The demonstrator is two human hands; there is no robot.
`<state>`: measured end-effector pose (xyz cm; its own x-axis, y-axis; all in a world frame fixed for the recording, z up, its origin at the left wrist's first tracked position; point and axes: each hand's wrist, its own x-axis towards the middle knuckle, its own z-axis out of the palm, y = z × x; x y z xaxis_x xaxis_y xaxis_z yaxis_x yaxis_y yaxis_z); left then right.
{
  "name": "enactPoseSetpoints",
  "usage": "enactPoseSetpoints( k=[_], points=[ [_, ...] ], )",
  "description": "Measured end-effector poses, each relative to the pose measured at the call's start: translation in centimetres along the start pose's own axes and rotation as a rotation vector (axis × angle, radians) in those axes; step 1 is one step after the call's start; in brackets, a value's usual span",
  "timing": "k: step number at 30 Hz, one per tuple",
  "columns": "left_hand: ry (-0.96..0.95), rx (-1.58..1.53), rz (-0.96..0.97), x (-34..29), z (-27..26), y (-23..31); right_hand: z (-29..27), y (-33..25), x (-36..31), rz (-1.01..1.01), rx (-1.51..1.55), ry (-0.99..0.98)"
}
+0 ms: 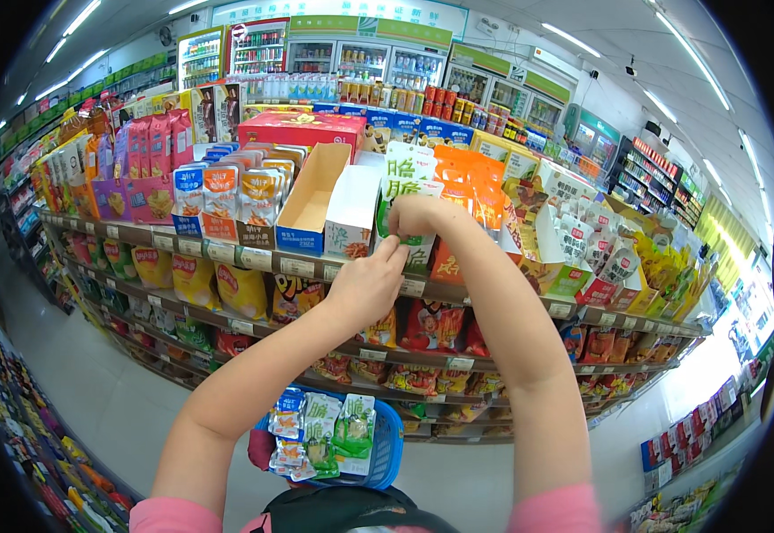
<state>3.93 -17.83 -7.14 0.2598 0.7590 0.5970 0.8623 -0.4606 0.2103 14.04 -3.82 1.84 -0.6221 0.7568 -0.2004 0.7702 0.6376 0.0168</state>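
Observation:
My right hand (424, 218) reaches over the shelf front with its wrist bent and its fingers curled down onto a green-and-white snack packet (402, 188). Just left of and below it, my left hand (366, 286) has its fingers pressed together, tips meeting those of the right at the front of these packets. What lies between the left fingertips is hidden. More green-and-white packaging (417, 257) shows below the hands. A white carton (352, 211) stands to the left, and orange snack packets (471, 182) stand to the right.
An open, brown-lined carton (313, 191) and small fish-snack pouches (221, 190) stand further left. Bagged snacks (243, 289) fill lower tiers. Below my forearms is a blue basket (390, 444) with several snack packets (322, 431). Drinks fridges (360, 60) line the back.

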Motion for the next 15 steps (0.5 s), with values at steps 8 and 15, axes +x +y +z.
enactPoseSetpoints(
  k=[8, 15],
  points=[
    [0.134, 0.033, 0.091, 0.4, 0.8, -0.7, -1.2, 1.3, 0.3, -0.071, -0.031, 0.546],
    [0.019, 0.004, 0.019, 0.4, -0.1, -0.2, -1.2, 1.4, -0.2, 0.002, -0.016, 0.602]
  ],
)
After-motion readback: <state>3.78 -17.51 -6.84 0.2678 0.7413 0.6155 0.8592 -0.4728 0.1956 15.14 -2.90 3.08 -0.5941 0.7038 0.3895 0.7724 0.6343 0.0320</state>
